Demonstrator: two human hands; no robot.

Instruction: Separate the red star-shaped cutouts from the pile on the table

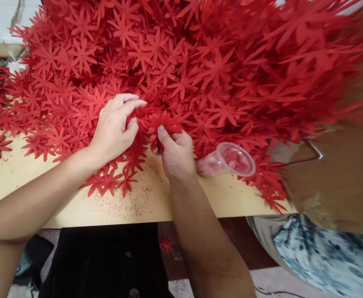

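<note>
A big heap of red flower-shaped petal pieces (156, 54) covers most of the table, each with several narrow petals. My right hand (177, 151) pinches red petal pieces (165, 122) between thumb and fingers, just in front of the heap. To its left, my left hand (116, 122) is held over the heap with its fingers apart and curved, nothing visible in them. A clear plastic cup (226, 160) lies on its side right of my right hand, its mouth facing right, with reddish bits showing through it.
The pale wooden table (156, 211) has red crumbs near its front edge. A cardboard box (333, 174) stands at the right, beside a bent metal rod (311, 155). Patterned cloth (330, 248) shows below it. One red piece (166, 244) lies below the table edge.
</note>
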